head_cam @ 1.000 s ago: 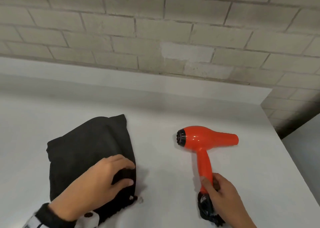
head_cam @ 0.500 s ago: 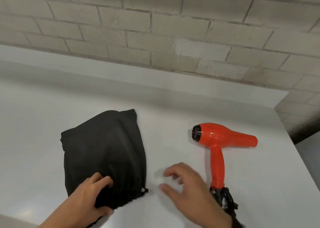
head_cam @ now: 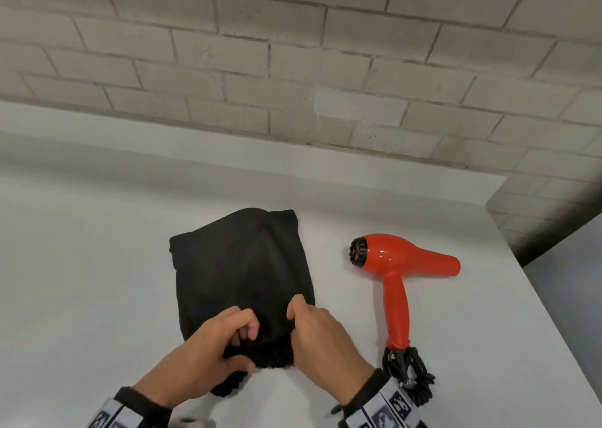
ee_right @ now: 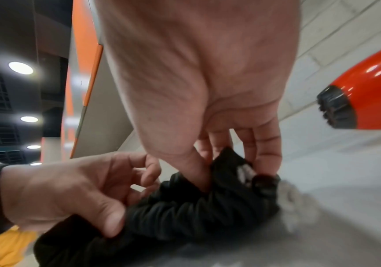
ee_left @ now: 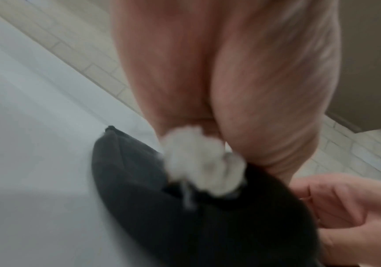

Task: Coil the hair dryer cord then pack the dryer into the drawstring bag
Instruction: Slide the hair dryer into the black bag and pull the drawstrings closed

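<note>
A black drawstring bag (head_cam: 241, 271) lies flat on the white table (head_cam: 81, 281), its gathered mouth toward me. My left hand (head_cam: 224, 343) pinches the left side of that bunched mouth (ee_right: 185, 213). My right hand (head_cam: 312, 326) pinches the right side, thumb and fingers curled into the cloth (ee_right: 226, 168). A pale cord stopper (ee_left: 198, 162) hangs blurred by the left hand. The orange hair dryer (head_cam: 397, 264) lies to the right of the bag, handle toward me. Its black cord (head_cam: 410, 372) sits bundled at the handle's end, beside my right wrist.
A painted brick wall (head_cam: 293, 53) with a white ledge runs along the table's far side. The table's right edge (head_cam: 553, 330) is close to the dryer. Bare white tabletop stretches to the left of the bag.
My right hand let go of the dryer handle, crossed left and took hold of the bag's mouth. My left hand shifted along the bag's mouth. The dryer stayed on the table.
</note>
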